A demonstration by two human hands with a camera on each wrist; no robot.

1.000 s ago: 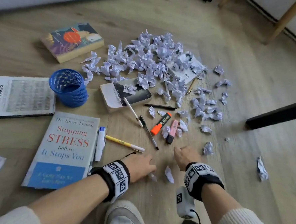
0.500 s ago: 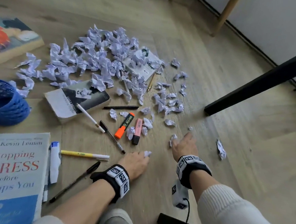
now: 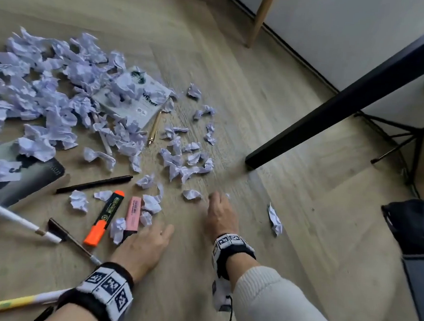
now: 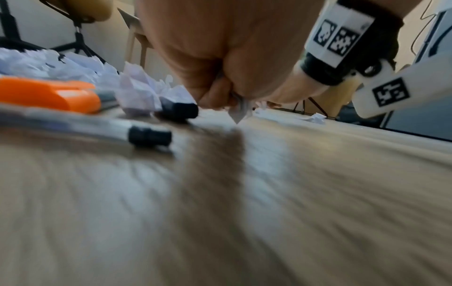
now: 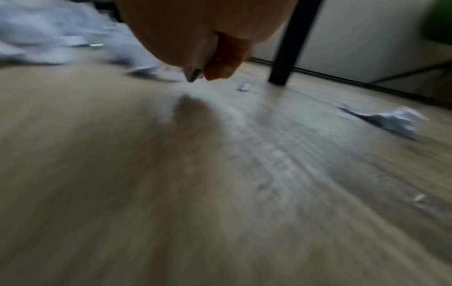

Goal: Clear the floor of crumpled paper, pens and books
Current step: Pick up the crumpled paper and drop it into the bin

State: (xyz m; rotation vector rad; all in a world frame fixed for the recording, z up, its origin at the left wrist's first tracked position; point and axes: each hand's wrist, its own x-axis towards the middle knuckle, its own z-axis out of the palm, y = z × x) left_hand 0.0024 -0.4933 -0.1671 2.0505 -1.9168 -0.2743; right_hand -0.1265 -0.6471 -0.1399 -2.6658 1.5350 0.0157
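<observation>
A heap of crumpled paper (image 3: 61, 96) covers the floor at upper left, half burying a white book (image 3: 137, 98) and a dark book (image 3: 26, 178). Around it lie a black pen (image 3: 94, 184), a gold pen (image 3: 154, 128), an orange highlighter (image 3: 104, 222) and a pink highlighter (image 3: 133, 214). My left hand (image 3: 156, 236) hovers low beside the pink highlighter, with its fingers curled round a paper scrap (image 4: 240, 110). My right hand (image 3: 215, 202) pinches another scrap (image 5: 193, 74) just right of a loose paper ball (image 3: 191, 194).
A lone crumpled paper (image 3: 275, 220) lies to the right of my right hand. A black table leg (image 3: 346, 99) slants across the upper right, with a wooden leg (image 3: 260, 17) and a tripod (image 3: 406, 137) behind. A black bag (image 3: 413, 224) sits at the right edge.
The view has swung right and closer. Both hands moved forward over the floor and closed on small paper scraps that lay in front of them.
</observation>
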